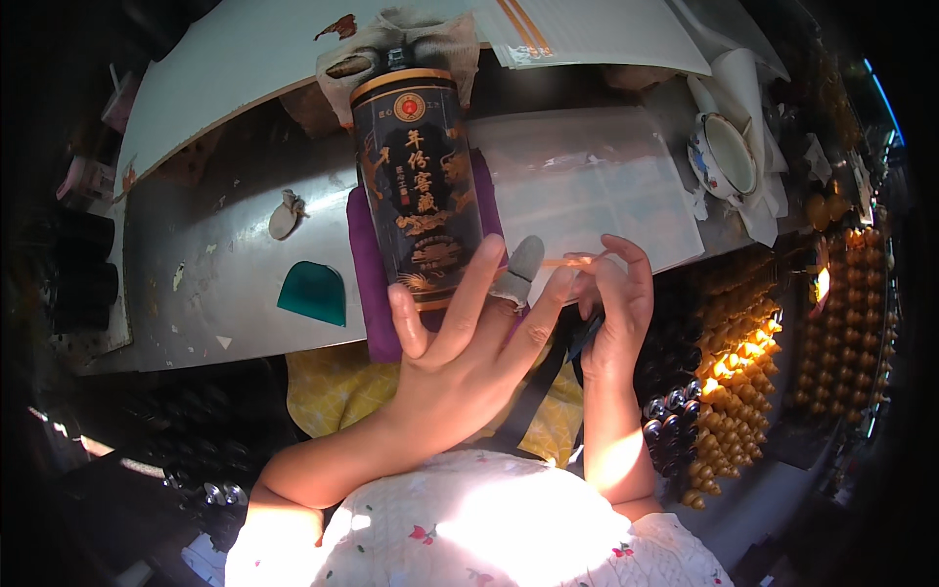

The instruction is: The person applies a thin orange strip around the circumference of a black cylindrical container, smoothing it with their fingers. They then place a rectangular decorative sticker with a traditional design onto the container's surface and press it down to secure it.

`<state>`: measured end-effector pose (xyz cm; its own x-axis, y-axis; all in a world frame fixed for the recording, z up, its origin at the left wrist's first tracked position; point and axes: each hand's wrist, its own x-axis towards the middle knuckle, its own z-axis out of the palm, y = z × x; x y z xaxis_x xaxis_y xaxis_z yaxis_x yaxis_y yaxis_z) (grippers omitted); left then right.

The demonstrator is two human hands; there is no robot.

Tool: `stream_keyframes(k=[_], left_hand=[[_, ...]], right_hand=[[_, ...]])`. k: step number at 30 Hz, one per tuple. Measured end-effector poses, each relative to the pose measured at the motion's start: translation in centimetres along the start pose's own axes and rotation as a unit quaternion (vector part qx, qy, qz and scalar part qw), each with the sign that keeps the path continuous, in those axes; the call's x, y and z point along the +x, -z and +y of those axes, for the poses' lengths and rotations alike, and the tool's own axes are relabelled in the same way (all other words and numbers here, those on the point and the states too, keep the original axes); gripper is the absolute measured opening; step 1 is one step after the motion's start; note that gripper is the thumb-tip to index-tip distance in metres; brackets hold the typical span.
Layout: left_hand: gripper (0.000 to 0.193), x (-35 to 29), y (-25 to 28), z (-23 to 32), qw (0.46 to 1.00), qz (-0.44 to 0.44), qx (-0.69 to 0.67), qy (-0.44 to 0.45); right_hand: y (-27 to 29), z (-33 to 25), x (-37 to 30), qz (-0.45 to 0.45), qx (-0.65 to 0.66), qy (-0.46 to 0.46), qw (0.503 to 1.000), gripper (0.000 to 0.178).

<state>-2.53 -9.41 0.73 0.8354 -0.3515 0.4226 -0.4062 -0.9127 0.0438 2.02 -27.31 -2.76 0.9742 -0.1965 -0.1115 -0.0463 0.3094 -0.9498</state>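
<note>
A black cylindrical canister (416,186) with gold decoration and a gold rim lies on a purple cloth (364,264), its far end against a whitish rag (460,54). My left hand (469,342) is at its near end, back upward, outer fingers spread; a grey finger cot (526,259) covers one fingertip. My left index finger bends to a thin orange strip (564,262), and the thumb is hidden. To the right, my right hand (616,303) pinches the same strip between its fingertips. The strip's left end sticks out beside the grey finger cot.
A teal flat scraper (313,293) and a small whitish cloth piece (286,215) lie on the metal table (225,254). Orange strips (525,27) lie on a sheet at the back. At right are a white patterned enamel mug (726,157) and rows of gold pieces (738,391).
</note>
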Motion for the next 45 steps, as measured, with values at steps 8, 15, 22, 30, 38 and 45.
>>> stream_keyframes(k=[8, 15, 22, 30, 38, 45], left_hand=[[0.098, -0.2, 0.9, -5.4, 0.992, 0.008, 0.052, 0.117], [0.103, -3.4, -2.5, -9.2, 0.961, 0.076, -0.224, 0.144], [0.095, -4.9, -1.8, -9.0, 0.970, 0.025, -0.197, 0.140], [0.105, -8.8, -2.3, -5.3, 0.952, 0.000, -0.260, 0.163], [0.105, -8.7, -2.7, -5.5, 0.973, 0.010, -0.209, 0.101], [0.104, -8.8, -2.9, -5.4, 0.975, 0.012, -0.203, 0.095]], right_hand=[[-1.8, 0.4, -0.8, -0.019, 0.011, -0.014, 1.000, 0.025], [-3.4, 0.3, -1.8, -0.077, 0.044, -0.021, 0.996, 0.020], [-4.5, -0.8, -3.1, -0.071, 0.033, 0.017, 0.997, 0.023], [-4.7, -3.8, -5.1, -0.175, -0.005, 0.110, 0.978, 0.036], [-4.6, -4.6, -5.0, -0.089, 0.052, 0.009, 0.995, 0.030], [-3.4, -2.0, -3.1, -0.016, 0.066, -0.025, 0.997, 0.028]])
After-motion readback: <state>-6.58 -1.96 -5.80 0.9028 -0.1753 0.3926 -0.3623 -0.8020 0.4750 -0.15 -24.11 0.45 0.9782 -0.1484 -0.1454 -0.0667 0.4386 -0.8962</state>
